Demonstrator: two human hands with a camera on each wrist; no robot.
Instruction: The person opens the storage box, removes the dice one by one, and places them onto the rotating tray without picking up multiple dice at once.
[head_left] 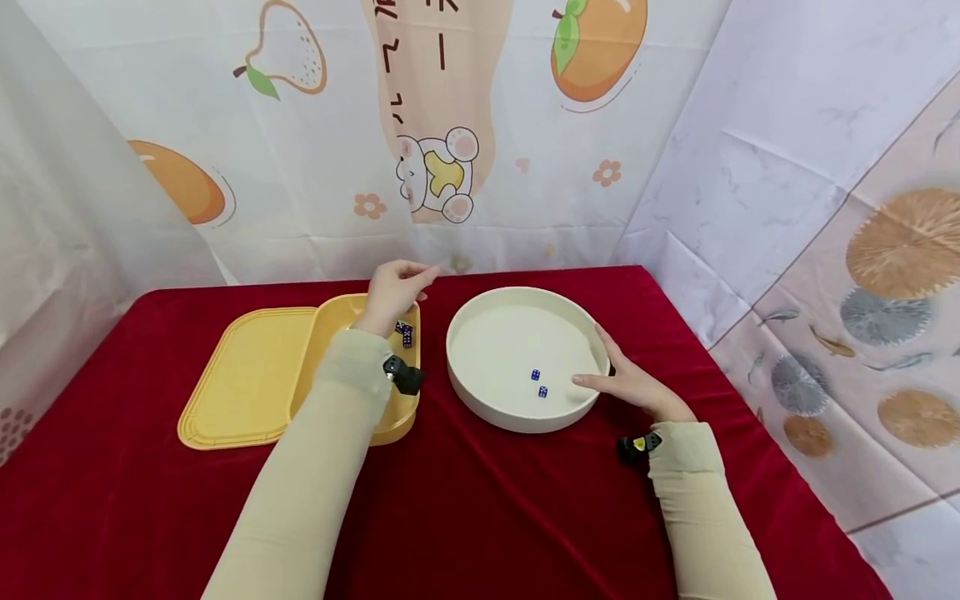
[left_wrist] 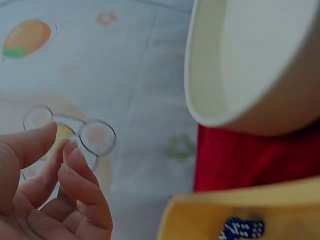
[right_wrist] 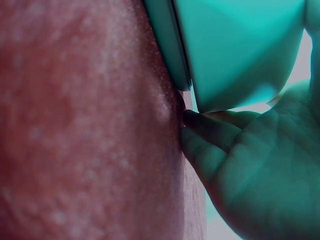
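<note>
My left hand (head_left: 393,293) hovers over the far right corner of a yellow plastic box (head_left: 393,427). In the left wrist view its fingers bend loosely toward the thumb, with a gap and nothing between them. Several blue dice with white dots (head_left: 407,335) lie in the box, below that hand. My right hand (head_left: 633,383) grips the right side of a round white tray (head_left: 502,333), thumb over the rim and fingers along the outer wall. Two blue dice (head_left: 543,392) lie close together on the tray floor, left of the thumb.
A yellow lid (head_left: 247,375) lies flat, left of the box and partly under its edge. Dark red cloth (head_left: 465,517) covers the table. A printed curtain (head_left: 300,167) hangs behind the table's far edge, and another hangs on the right.
</note>
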